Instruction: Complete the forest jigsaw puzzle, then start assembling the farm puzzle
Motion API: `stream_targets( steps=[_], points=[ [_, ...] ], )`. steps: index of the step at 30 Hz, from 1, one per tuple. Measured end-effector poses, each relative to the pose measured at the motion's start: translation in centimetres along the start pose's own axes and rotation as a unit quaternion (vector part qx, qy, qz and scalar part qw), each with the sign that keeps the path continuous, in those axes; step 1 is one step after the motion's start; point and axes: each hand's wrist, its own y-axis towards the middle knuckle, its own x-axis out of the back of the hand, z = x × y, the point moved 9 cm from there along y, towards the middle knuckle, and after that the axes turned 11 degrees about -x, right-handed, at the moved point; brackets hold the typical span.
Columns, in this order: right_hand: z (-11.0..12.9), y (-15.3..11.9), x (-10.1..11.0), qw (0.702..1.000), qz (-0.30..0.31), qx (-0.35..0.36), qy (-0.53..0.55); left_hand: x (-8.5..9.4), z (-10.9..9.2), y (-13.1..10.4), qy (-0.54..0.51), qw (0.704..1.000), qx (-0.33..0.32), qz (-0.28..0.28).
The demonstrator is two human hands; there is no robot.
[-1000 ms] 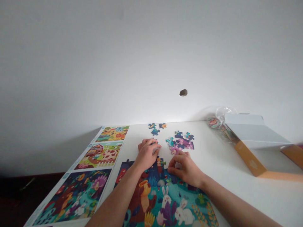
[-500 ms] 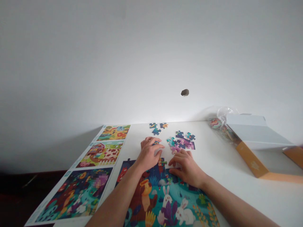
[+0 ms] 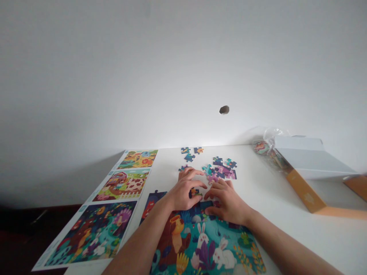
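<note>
A partly assembled jigsaw puzzle [image 3: 202, 244] with rabbits, a bear and plants lies in front of me. My left hand [image 3: 186, 190] is over its upper edge, fingers curved and apart. An orange and dark puzzle piece [image 3: 195, 192] shows in the gap between its thumb and forefinger. Close beside it, my right hand [image 3: 225, 201] has curled fingers and thumb around a dark blue puzzle piece [image 3: 211, 204] at the puzzle's top edge, partly hidden by the fingers. Just beyond both hands is a cluster of loose puzzle pieces [image 3: 225, 172], purple, teal and dark blue.
More loose pieces [image 3: 189, 157] lie near the wall. To the left, a printed sheet [image 3: 134, 206] shows three pictures. An open orange and white box [image 3: 305, 194] stands at right, beside a clear plastic bag [image 3: 262, 148] of pieces. The wall has a hole [image 3: 224, 110].
My left hand has shifted right and nearer, toward my right hand, uncovering a loose piece beyond its fingers. My right hand has stayed almost in place at the puzzle's top edge.
</note>
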Motion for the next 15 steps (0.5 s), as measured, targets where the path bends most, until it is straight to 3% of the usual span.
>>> stream_targets(
  steps=[15],
  points=[
    [0.06,0.05,-0.06,0.999,0.014,-0.014,0.027,-0.17,-0.20,-0.02,0.004,1.000,-0.012,-0.001]
  ],
)
